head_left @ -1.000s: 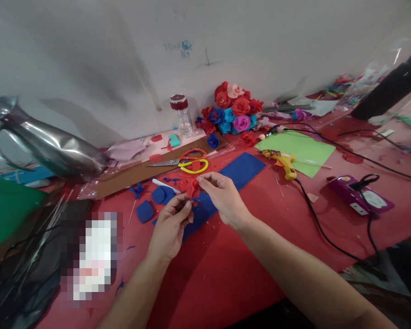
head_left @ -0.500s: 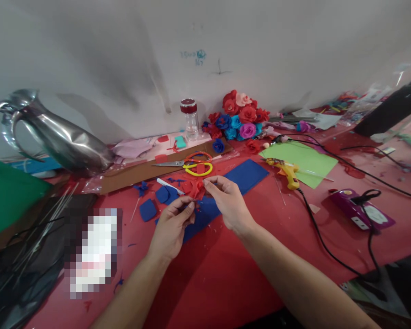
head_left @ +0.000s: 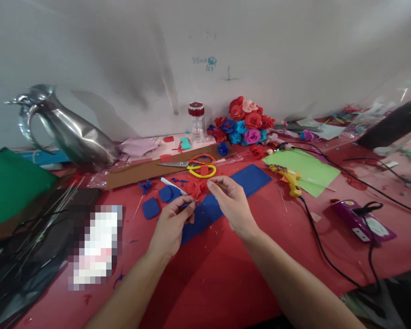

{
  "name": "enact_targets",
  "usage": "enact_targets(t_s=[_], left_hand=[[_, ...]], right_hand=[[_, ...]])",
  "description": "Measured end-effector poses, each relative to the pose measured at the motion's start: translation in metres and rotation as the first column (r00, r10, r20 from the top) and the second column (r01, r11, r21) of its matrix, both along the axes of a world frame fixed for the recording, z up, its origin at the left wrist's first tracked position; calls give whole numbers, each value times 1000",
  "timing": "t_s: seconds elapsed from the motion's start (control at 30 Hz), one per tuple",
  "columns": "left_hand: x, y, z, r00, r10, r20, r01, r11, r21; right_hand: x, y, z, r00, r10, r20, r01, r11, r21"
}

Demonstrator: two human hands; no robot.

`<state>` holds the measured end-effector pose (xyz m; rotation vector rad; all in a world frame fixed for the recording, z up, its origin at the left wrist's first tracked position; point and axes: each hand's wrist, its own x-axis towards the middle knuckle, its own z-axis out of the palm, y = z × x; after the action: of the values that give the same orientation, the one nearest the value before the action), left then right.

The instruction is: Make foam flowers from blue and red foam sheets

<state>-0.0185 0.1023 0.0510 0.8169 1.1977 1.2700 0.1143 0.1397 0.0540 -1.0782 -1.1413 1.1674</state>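
A red paper flower (head_left: 196,188) with crumpled petals is between my two hands, above a blue sheet (head_left: 248,180). My right hand (head_left: 233,203) pinches the flower's right edge between thumb and fingertips. Just below it, my left hand (head_left: 173,224) is closed with thumb against fingers. A thin, dark stem-like bit shows at those fingertips, too small to make out. Behind the flower lie scissors (head_left: 205,171) with yellow and orange handles and a white pen (head_left: 171,185). To the left are cut blue pieces (head_left: 151,208) and a small blue flower on a stick (head_left: 144,186).
A yellow glue gun (head_left: 287,178) rests partly on a green sheet (head_left: 315,169), its cord running past a purple power strip (head_left: 363,219). At the back stand a bunch of paper flowers (head_left: 250,121), a glass jar (head_left: 197,125) and a leaning metal jug (head_left: 75,132).
The view has shifted slightly, so the table things appear a little further right. My hands keep nearly the same pose around the red flower, whose petals have turned a little.
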Motion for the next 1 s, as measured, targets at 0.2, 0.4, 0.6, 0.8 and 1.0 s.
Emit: enact_targets(t_s=[0.2,0.4,0.6,0.8,1.0], left_hand=[[0,0,0,1000,25,3,-25,1000,17],[0,0,0,999,49,19,-49,998,25],[0,0,2,997,34,64,-37,999,39],[-1,0,2,997,30,75,-33,999,39],[-1,-1,0,999,41,27,-42,997,63]], right_hand=[[-1,-1,2,999,4,-47,-6,999,-43],[-3,-1,1,971,-45,-236,7,988,-157],[-8,-1,-6,940,238,-244,-296,925,-238],[-9,-5,0,942,242,-234,-286,942,-175],[-8,-5,-1,938,265,-222,-301,942,-147]])
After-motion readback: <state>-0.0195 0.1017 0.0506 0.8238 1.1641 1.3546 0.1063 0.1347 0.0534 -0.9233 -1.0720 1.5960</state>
